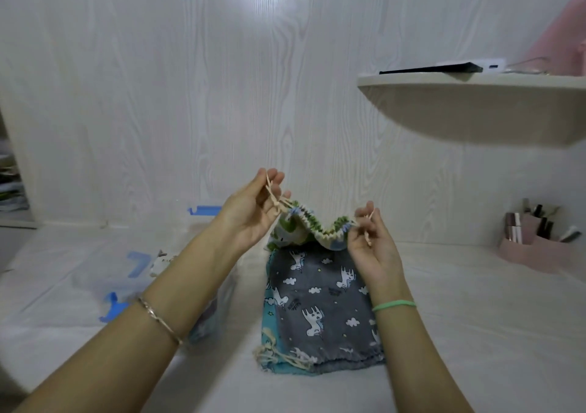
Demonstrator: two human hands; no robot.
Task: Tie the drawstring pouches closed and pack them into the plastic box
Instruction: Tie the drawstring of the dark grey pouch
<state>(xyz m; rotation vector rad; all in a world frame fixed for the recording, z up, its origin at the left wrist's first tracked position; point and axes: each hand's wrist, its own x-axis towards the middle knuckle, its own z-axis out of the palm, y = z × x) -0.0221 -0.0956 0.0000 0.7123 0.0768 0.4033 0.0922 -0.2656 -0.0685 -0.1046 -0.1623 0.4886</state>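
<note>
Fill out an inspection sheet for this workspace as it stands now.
Surface: white table, covered in a thin sheet.
Job's things: green pouch held up, mouth gathered; grey unicorn pouch lying flat on a blue pouch; clear plastic box with blue clasps, at left.
Clutter: pink organiser holding cosmetics, far right.
Grippers: left hand and right hand each pinch a drawstring end.
Cables: nothing seen.
Surroundings: wood-grain wall; shelf carrying a dark flat device.

White table [475,333]; grey pouch [320,304]; plastic box [139,273]
</note>
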